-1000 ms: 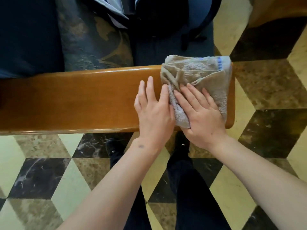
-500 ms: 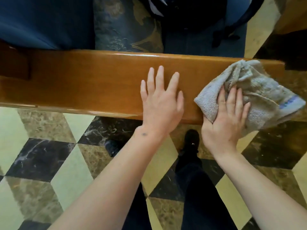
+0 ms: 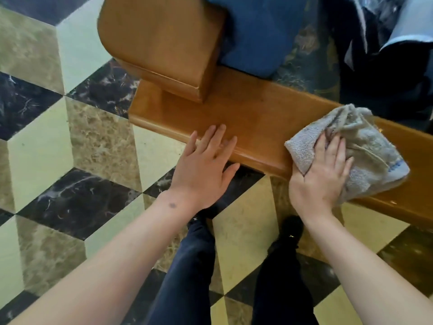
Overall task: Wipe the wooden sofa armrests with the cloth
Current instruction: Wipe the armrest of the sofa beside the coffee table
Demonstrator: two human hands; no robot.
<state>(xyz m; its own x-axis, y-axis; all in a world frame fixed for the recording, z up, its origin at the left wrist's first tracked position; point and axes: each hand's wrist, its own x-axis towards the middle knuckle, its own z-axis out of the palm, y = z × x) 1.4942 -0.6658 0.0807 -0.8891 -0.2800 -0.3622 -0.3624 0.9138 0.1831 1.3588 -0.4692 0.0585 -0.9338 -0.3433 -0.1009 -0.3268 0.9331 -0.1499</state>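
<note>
A glossy brown wooden armrest [image 3: 253,113] runs from the middle left down to the right edge. On it lies a crumpled beige-grey cloth [image 3: 365,151] with a blue stripe at one end. My right hand [image 3: 323,174] presses flat on the cloth's near left part, fingers spread over it. My left hand [image 3: 206,165] lies flat and empty on the armrest's near edge, left of the cloth, fingers apart. The cloth's far corner reaches the armrest's inner edge.
A thick wooden sofa back post [image 3: 161,43] rises from the armrest's left end. Blue cushions [image 3: 257,34] and dark patterned fabric [image 3: 311,55] fill the seat behind. Patterned marble floor [image 3: 70,141] lies below, with my dark trousers and shoes [image 3: 288,233] close to the armrest.
My view has swung left along the armrest, bringing its back end and post into sight. Both hands moved that way, the cloth sliding under my right hand from the front end.
</note>
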